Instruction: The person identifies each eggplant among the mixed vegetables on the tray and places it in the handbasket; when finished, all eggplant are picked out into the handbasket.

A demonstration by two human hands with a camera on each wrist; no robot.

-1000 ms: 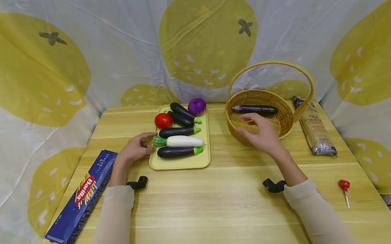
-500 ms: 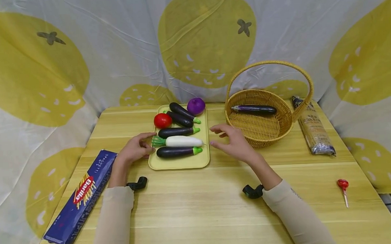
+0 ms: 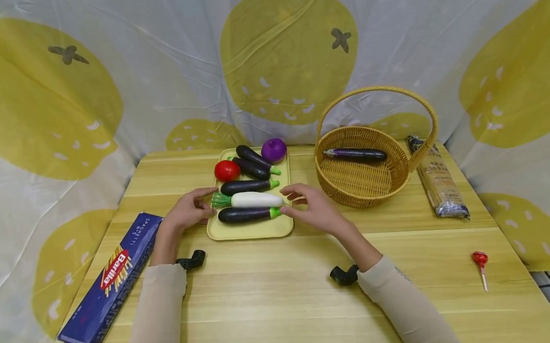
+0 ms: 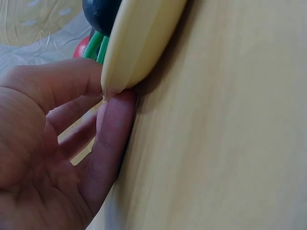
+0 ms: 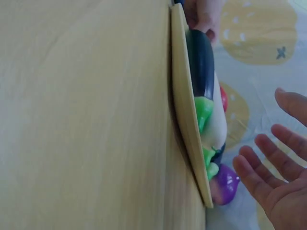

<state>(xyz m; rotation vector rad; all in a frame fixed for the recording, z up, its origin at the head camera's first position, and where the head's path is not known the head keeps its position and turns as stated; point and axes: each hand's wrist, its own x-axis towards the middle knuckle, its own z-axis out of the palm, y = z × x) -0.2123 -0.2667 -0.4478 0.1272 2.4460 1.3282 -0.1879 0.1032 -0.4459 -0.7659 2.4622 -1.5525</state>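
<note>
My left hand holds the left edge of a pale yellow tray; the left wrist view shows thumb and index finger at its rim. Across the tray lie a white radish with green leaf stalks, a front eggplant and another eggplant behind the radish. My right hand hovers at the tray's right side, fingers parted and holding nothing, fingertips close to the tips of the radish and front eggplant. Farther back on the tray are two more eggplants, a tomato and a round purple vegetable.
Right of the tray stands a wicker basket with a tall handle and one eggplant inside. Beside it lies a clear packet. A lollipop is at the right, a blue spaghetti box at the left.
My right hand has moved left from over the basket to the tray's right edge. The left hand stays at the tray's left edge, and the vegetables lie as before.
</note>
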